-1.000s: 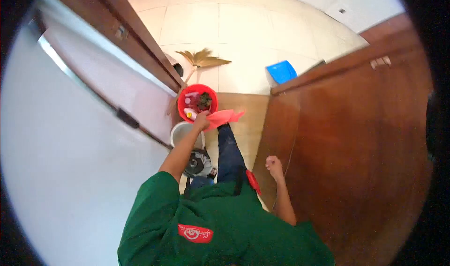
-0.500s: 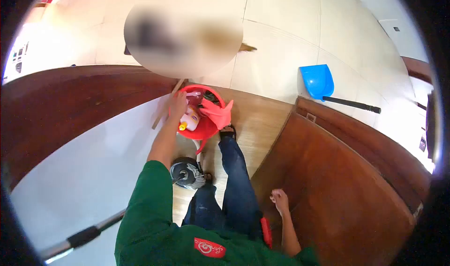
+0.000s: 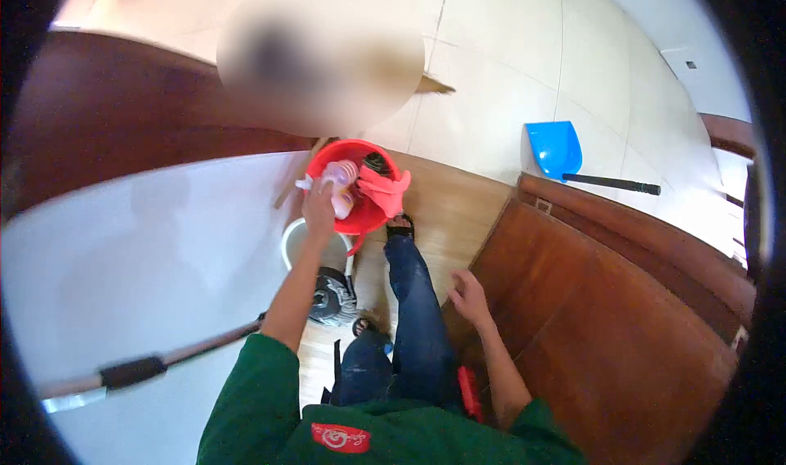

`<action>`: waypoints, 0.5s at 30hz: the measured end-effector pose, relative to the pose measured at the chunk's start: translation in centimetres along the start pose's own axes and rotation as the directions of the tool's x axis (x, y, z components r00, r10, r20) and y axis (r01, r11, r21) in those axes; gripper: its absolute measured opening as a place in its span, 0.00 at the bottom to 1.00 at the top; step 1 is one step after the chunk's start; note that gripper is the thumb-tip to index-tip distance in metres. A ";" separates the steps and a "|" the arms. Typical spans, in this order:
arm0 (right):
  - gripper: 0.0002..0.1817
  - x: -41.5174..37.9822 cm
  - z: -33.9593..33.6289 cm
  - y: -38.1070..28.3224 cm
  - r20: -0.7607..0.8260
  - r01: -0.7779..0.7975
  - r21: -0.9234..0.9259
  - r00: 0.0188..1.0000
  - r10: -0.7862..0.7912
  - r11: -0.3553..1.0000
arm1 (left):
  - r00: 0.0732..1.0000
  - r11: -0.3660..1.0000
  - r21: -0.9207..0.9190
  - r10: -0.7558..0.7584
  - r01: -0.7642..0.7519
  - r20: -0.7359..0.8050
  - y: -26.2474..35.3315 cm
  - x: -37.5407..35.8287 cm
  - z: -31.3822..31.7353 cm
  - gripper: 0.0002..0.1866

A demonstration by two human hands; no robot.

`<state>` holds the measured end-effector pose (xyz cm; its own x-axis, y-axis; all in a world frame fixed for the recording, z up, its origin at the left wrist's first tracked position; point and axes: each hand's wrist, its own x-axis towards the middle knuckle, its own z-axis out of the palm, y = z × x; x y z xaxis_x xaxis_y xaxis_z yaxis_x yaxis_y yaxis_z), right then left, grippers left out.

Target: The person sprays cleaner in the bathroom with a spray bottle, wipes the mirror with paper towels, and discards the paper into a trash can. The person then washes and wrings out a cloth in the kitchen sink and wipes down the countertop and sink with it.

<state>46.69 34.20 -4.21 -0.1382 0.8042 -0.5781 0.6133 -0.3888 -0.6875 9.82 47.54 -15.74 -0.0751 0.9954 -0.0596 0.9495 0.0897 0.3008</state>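
Note:
My left hand [image 3: 319, 207] is closed on a pinkish, ribbed spray bottle [image 3: 341, 173] with a white nozzle pointing left. It is at the left side of a red bucket [image 3: 372, 146]. Inside that bucket, a pale bottle [image 3: 342, 206] lies partly behind my fingers. A dark striped item [image 3: 377, 164] sits near the back rim, and a pink-red cloth [image 3: 385, 191] hangs over the right side. My right hand [image 3: 469, 297] hovers before the brown wooden panel, fingers loosely bent and apart, with nothing in it.
A whitish bucket [image 3: 292, 240] stands below the red one, with a grey mop head [image 3: 332, 297] beside it. The mop's pole [image 3: 196, 352] slants to the lower left. On the tiles lies a blue dustpan [image 3: 557, 150]. Wooden panels [image 3: 589, 301] rise at both sides.
My left hand has pulled back slightly with the spray bottle, which now shows above the other contents. My right hand has risen up and left. The whitish bucket has come into view.

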 end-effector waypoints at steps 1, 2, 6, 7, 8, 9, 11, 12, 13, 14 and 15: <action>0.26 1.7 -0.1 -4.9 -0.003 0.183 -0.002 0.983 -0.183 0.983 | 0.998 0.997 -0.067 0.040 -0.044 -0.052 0.9 -2.0 -3.3 0.17; 0.31 3.0 0.5 -8.8 0.037 0.368 -0.010 0.929 -0.367 0.930 | 0.992 0.988 -0.129 0.075 -0.088 -0.102 2.2 -4.5 -7.0 0.17; 0.41 -1.0 5.0 -21.8 0.253 0.771 -0.072 0.628 -0.736 0.633 | 0.981 0.957 -0.239 0.135 -0.165 -0.139 7.3 -16.7 -22.1 0.17; 0.42 -3.5 7.2 -23.1 0.318 0.820 -0.097 0.563 -0.763 0.564 | 0.988 0.955 -0.256 0.154 -0.153 -0.017 7.3 -20.8 -24.6 0.18; 0.42 -6.0 10.0 -24.3 0.387 0.870 -0.117 0.484 -0.785 0.479 | 0.982 0.954 -0.272 0.161 -0.129 0.096 6.9 -25.0 -27.0 0.18; 0.41 -8.9 13.0 -24.4 0.421 0.866 -0.077 0.477 -0.772 0.493 | 0.985 0.940 -0.296 0.162 -0.171 -0.053 7.1 -29.3 -29.6 0.17; 0.40 -16.2 17.7 -25.9 0.551 0.831 0.198 0.345 -0.760 0.520 | 0.976 0.943 -0.288 0.118 -0.168 -0.182 5.6 -38.4 -34.4 0.17; 0.39 -20.6 20.3 -26.5 0.621 0.772 0.313 0.275 -0.734 0.554 | 0.984 0.951 -0.285 0.072 -0.117 -0.162 4.5 -43.4 -36.4 0.17; 0.37 -24.8 23.1 -26.7 0.661 0.781 0.300 0.244 -0.710 0.548 | 0.989 0.954 -0.292 0.028 -0.070 -0.145 3.6 -48.0 -37.8 0.17; 0.35 -28.7 26.0 -26.2 0.702 0.791 0.280 0.218 -0.678 0.544 | 0.979 0.936 -0.350 -0.053 -0.020 -0.198 2.6 -52.6 -38.9 0.18; 0.33 -32.1 28.6 -25.8 0.745 0.799 0.257 0.194 -0.638 0.543 | 0.960 0.909 -0.416 -0.141 0.028 -0.244 1.8 -57.6 -39.9 0.19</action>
<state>13.08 5.53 19.50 -0.9976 0.0690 -0.0012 0.0230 0.3157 -0.9486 3.70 -8.30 26.18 -0.2800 0.9508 0.1324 0.7344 0.1233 0.6674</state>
